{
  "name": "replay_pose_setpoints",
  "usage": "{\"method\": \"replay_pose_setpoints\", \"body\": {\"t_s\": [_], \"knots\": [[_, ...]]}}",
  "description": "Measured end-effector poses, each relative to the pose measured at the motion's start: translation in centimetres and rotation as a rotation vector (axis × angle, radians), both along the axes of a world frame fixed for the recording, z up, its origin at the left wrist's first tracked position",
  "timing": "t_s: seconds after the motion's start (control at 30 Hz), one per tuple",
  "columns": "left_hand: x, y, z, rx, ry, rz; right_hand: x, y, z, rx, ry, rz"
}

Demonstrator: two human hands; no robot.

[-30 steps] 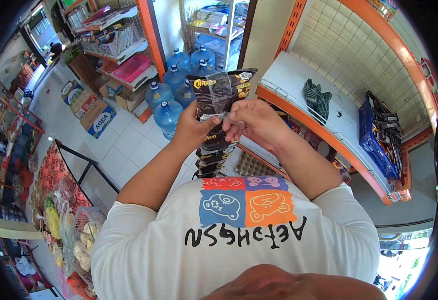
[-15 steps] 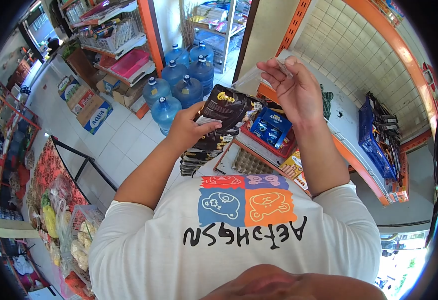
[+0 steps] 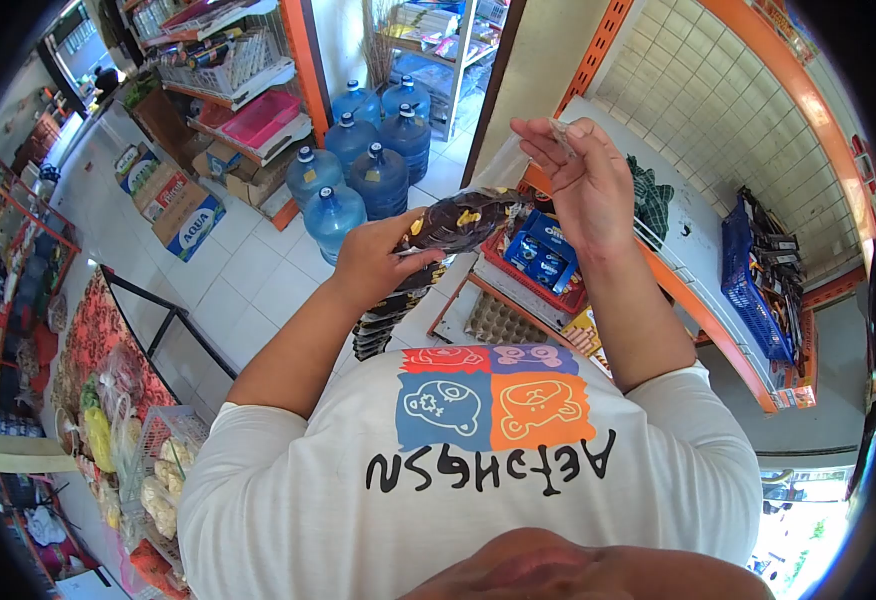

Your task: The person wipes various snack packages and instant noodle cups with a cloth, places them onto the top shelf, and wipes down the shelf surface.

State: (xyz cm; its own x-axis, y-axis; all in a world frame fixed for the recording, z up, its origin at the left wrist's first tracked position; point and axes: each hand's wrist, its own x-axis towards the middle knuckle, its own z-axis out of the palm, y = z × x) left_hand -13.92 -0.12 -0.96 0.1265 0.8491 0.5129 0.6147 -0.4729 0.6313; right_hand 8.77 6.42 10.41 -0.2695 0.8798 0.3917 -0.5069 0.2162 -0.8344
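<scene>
My left hand (image 3: 383, 255) is closed around a black packet with yellow markings (image 3: 463, 220), the thumb pressing on its near side. More of the same dark packets hang in a linked strip (image 3: 388, 320) below that hand. To the right, my right hand (image 3: 593, 185) is raised, thumb and fingertips pinching a bit of clear plastic (image 3: 561, 135). A clear plastic sheet (image 3: 503, 165) stretches from the packet toward that hand; whether it is one piece with the pinched bit I cannot tell.
Blue water jugs (image 3: 378, 170) stand on the tiled floor ahead. A red tray (image 3: 570, 290) with blue Oreo packs (image 3: 543, 255) sits on a shelf under my right arm. At right, a blue basket (image 3: 748, 280) holds dark packets. Cardboard boxes (image 3: 173, 210) lie at left.
The packet in my left hand has tipped, so its broad face shows less and its yellow marking has turned. My right hand has moved only slightly, still pinching.
</scene>
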Motion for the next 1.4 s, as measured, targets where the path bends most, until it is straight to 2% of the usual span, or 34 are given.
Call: {"method": "replay_pose_setpoints", "body": {"t_s": [0.03, 0.1, 0.2, 0.27, 0.3, 0.37, 0.43, 0.5, 0.53, 0.6, 0.63, 0.7, 0.73, 0.77, 0.83, 0.87, 0.9, 0.97, 1.03, 1.1, 1.33, 1.4], "knots": [[-0.2, -0.1, 0.3, -0.002, 0.000, 0.000, 0.2, 0.0, 0.0, -0.008, 0.012, 0.004], [-0.8, -0.1, 1.0, 0.111, 0.125, -0.170, 0.3, 0.0, -0.3, -0.017, 0.023, 0.006], [-0.9, -0.4, 2.0, 0.070, 0.149, -0.148, 0.1, 0.2, -2.0, 0.030, 0.042, 0.121], [-1.0, 0.1, 0.9, 0.083, 0.070, -0.120, -0.9, 0.3, -3.1, 0.422, -0.205, 0.145], [-0.9, 0.3, 0.9, 0.100, -0.007, -0.092, -1.0, -0.2, -3.1, 0.423, -0.206, 0.146], [-1.1, 0.3, 1.1, 0.029, -0.017, -0.121, -0.9, -1.3, -3.2, 0.524, -0.730, 0.129], [-1.3, 0.2, 1.5, -0.049, -0.027, -0.153, -0.7, -1.3, -3.1, 0.495, -0.814, 0.204], [-2.1, 0.6, 1.9, -0.278, -0.012, -0.341, -0.2, -1.2, -2.7, 0.632, -1.119, 0.170], [-2.5, 0.8, 1.7, -0.281, -0.013, -0.343, -0.1, -1.6, -2.3, 0.628, -1.120, 0.170], [-3.2, 1.5, 0.7, -0.543, -0.058, -0.484, 0.1, -2.6, -1.5, 0.694, -1.513, 0.019], [-3.2, 2.0, 0.1, -0.545, -0.060, -0.485, 0.0, -2.6, -1.7, 0.692, -1.514, 0.022], [-2.7, 2.7, -1.0, -0.170, 0.011, -0.351, -0.7, -2.7, -2.7, 0.441, -1.344, 0.236], [-1.3, 2.4, -0.6, 0.191, 0.013, -0.100, -0.9, -2.2, -4.4, 0.216, -1.210, 0.306], [-0.8, 2.1, -1.0, 0.193, 0.014, -0.101, -1.3, -1.9, -5.7, 0.217, -1.210, 0.304], [0.0, 1.4, -1.8, 0.051, -0.365, 0.202, -2.0, -1.7, -8.0, -0.394, -0.534, 0.320], [0.5, 0.9, -1.8, -0.105, -0.508, 0.057, -2.3, -1.7, -8.9, -0.457, -0.446, 0.358], [0.7, 0.3, -1.0, -0.108, -0.507, 0.059, -2.6, -2.1, -9.1, -0.460, -0.445, 0.360], [1.0, -0.9, 0.9, -0.315, -0.238, -0.017, -3.1, -2.9, -9.3, -0.495, -0.404, 0.421], [1.2, -1.1, 1.7, -0.289, -0.271, 0.001, -3.1, -2.6, -9.5, -0.473, -0.391, 0.443], [1.0, -1.5, 2.7, -0.277, -0.052, 0.039, -3.0, -2.6, -9.3, -0.477, -0.406, 0.435], [0.2, -0.4, 2.0, -0.546, -0.214, -0.124, -3.0, -2.4, -9.6, -0.520, -0.405, 0.437], [0.2, -0.5, 1.9, -0.616, -0.502, -0.306, -3.0, -2.5, -9.5, -0.516, -0.427, 0.418]]}}
